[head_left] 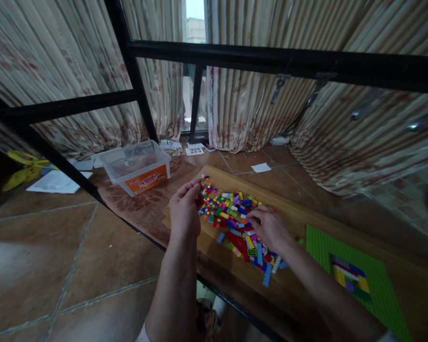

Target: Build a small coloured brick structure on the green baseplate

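Observation:
A heap of loose toy building bricks (231, 223) in many colours lies spread over a wooden board (288, 209). At the heap's left end my left hand (186, 206) is raised, thumb and forefinger pinched together. Whatever is between those fingertips is too small to make out. My right hand (271, 228) is over the right side of the heap, with its fingers curled down among the bricks and their tips partly hidden. To the right of it a green baseplate (381, 275) lies on the board, bearing a small block of coloured bricks (349, 275).
A clear plastic tub (142, 164) with an orange label stands left behind the board on a brown cloth (124, 209). A black metal frame (235, 51) crosses in front of the curtains (242, 104). White paper (261, 167) lies on the tiled floor (71, 256).

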A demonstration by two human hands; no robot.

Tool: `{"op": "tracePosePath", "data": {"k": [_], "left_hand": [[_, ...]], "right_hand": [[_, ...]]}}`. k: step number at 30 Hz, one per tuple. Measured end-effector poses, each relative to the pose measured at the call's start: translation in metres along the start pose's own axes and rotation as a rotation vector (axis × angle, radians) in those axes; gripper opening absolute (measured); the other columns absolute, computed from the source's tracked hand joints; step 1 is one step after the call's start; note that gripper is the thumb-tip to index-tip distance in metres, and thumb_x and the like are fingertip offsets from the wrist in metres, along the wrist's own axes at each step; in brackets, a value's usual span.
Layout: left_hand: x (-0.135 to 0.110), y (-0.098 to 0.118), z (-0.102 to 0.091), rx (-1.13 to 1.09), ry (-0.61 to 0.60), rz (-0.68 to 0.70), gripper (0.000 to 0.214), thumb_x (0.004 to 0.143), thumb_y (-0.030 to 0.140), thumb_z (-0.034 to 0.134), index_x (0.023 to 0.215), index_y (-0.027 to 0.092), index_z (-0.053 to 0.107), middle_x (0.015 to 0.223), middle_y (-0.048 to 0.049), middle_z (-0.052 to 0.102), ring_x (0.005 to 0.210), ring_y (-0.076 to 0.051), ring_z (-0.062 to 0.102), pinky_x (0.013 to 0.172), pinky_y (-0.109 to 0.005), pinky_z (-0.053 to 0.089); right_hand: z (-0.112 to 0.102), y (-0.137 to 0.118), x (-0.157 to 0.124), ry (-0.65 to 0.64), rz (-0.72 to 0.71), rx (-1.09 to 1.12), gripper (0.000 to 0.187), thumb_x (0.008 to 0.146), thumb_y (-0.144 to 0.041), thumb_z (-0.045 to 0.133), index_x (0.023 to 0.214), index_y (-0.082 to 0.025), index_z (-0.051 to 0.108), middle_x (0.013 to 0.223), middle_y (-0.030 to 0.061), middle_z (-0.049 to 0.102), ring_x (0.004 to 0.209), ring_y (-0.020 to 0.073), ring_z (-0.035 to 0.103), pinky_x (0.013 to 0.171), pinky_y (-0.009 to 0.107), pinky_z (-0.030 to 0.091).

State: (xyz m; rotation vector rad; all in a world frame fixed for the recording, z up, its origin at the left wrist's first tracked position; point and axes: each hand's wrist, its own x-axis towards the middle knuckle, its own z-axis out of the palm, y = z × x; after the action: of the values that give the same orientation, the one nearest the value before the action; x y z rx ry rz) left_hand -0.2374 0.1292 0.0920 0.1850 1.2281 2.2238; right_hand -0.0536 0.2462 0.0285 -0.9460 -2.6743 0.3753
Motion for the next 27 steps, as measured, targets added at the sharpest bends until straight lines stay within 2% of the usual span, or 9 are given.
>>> {"op": "tracePosePath", "data": {"k": [6, 12, 16, 19, 21, 22, 24, 27], "left_hand": [[-0.001, 0.000, 0.001, -0.004, -0.006, -0.021, 0.022, 0.059, 0.022, 0.073, 0.078, 0.012, 0.070, 0.070, 0.0006, 0.063, 0.053, -0.003, 0.048, 0.051, -0.015, 0.037], [-0.003, -0.003, 0.004, 0.025, -0.029, -0.027, 0.023, 0.059, 0.022, 0.074, 0.079, 0.011, 0.070, 0.070, 0.0002, 0.063, 0.053, -0.003, 0.047, 0.051, -0.015, 0.037], [-0.003, -0.006, 0.007, 0.067, -0.056, -0.048, 0.025, 0.059, 0.023, 0.075, 0.081, 0.011, 0.071, 0.069, 0.0007, 0.063, 0.052, -0.003, 0.047, 0.051, -0.015, 0.036], [-0.003, -0.012, 0.011, 0.151, -0.116, -0.062, 0.026, 0.060, 0.026, 0.076, 0.081, 0.012, 0.071, 0.071, 0.0006, 0.063, 0.052, -0.003, 0.046, 0.050, -0.015, 0.035], [-0.007, -0.020, 0.018, 0.263, -0.213, -0.077, 0.026, 0.062, 0.030, 0.077, 0.080, 0.013, 0.070, 0.070, 0.0007, 0.062, 0.053, -0.004, 0.047, 0.051, -0.015, 0.036], [-0.012, -0.026, 0.022, 0.328, -0.282, -0.090, 0.027, 0.063, 0.033, 0.077, 0.080, 0.013, 0.070, 0.068, 0.0007, 0.062, 0.054, -0.005, 0.048, 0.052, -0.016, 0.037], [-0.029, -0.043, 0.034, 0.447, -0.452, -0.140, 0.030, 0.065, 0.039, 0.076, 0.079, 0.014, 0.070, 0.067, 0.0000, 0.062, 0.057, -0.008, 0.052, 0.053, -0.018, 0.040], [-0.068, -0.077, 0.052, 0.521, -0.757, -0.300, 0.033, 0.070, 0.046, 0.071, 0.080, 0.014, 0.069, 0.071, -0.0008, 0.063, 0.062, -0.011, 0.056, 0.057, -0.020, 0.044]], "right_hand": [[0.005, -0.027, -0.016, -0.044, -0.108, 0.020, 0.014, 0.085, -0.023, 0.059, 0.089, -0.025, 0.073, 0.092, 0.0041, 0.065, 0.092, 0.0204, 0.058, 0.087, 0.035, 0.044], [0.015, -0.037, -0.021, -0.036, -0.066, -0.010, 0.009, 0.081, -0.017, 0.060, 0.080, -0.022, 0.067, 0.094, 0.0059, 0.063, 0.096, 0.0226, 0.056, 0.087, 0.037, 0.045], [0.001, -0.037, -0.026, 0.058, -0.006, 0.126, 0.009, 0.085, -0.019, 0.056, 0.084, -0.021, 0.064, 0.097, 0.0067, 0.064, 0.097, 0.0217, 0.058, 0.088, 0.036, 0.046], [-0.018, -0.030, -0.044, 0.101, 0.151, 0.302, 0.013, 0.090, -0.029, 0.050, 0.091, -0.022, 0.061, 0.087, 0.0037, 0.067, 0.081, 0.0191, 0.063, 0.076, 0.033, 0.050], [-0.029, -0.019, -0.063, 0.102, 0.265, 0.461, 0.019, 0.091, -0.036, 0.048, 0.096, -0.023, 0.060, 0.077, 0.0005, 0.067, 0.067, 0.0164, 0.064, 0.062, 0.029, 0.050], [-0.034, -0.012, -0.074, 0.111, 0.299, 0.533, 0.021, 0.091, -0.039, 0.048, 0.097, -0.023, 0.060, 0.076, 0.0001, 0.068, 0.066, 0.0160, 0.064, 0.060, 0.027, 0.050], [-0.043, 0.003, -0.097, 0.170, 0.343, 0.605, 0.021, 0.090, -0.041, 0.050, 0.096, -0.023, 0.061, 0.082, 0.0009, 0.070, 0.073, 0.0163, 0.067, 0.062, 0.026, 0.052], [-0.053, 0.023, -0.129, 0.263, 0.389, 0.575, 0.019, 0.086, -0.040, 0.057, 0.092, -0.023, 0.064, 0.088, 0.0014, 0.071, 0.081, 0.0173, 0.067, 0.070, 0.027, 0.052]]}}
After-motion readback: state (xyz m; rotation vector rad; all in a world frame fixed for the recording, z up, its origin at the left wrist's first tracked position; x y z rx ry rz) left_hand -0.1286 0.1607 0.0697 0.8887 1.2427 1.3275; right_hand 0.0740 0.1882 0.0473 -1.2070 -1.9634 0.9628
